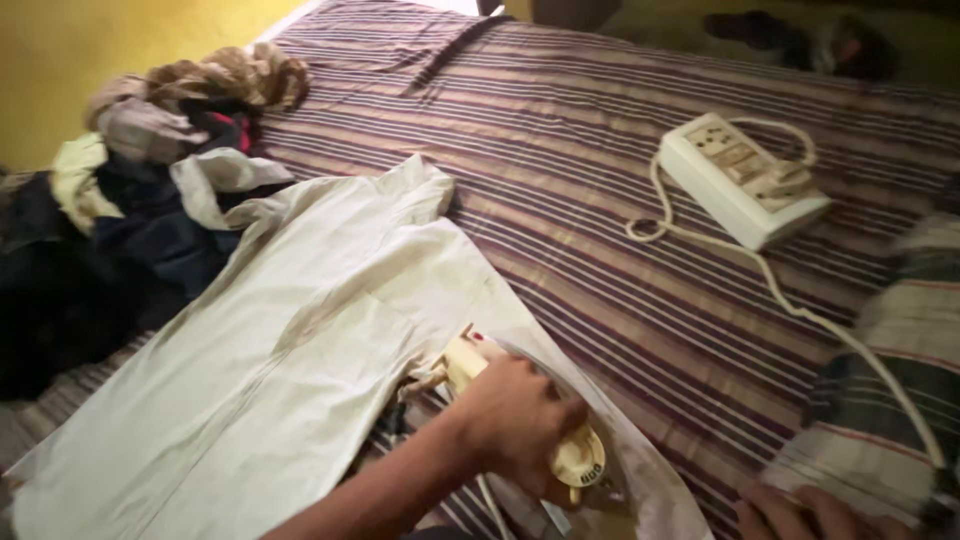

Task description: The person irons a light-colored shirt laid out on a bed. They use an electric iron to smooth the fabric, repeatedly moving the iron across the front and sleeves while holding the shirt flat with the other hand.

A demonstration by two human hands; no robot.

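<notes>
On the striped bedspread (600, 150), one hand (515, 420) has its grip wrapped around a cream iron (575, 455) on a pale shirt (300, 350).

our left hand (515, 420) is curled in a closed grip over the handle of the iron (560, 440), forearm reaching in from the bottom edge with the wrist bent slightly. our right hand (810, 515), well right of the iron, shows only fingers, spread flat.
</notes>
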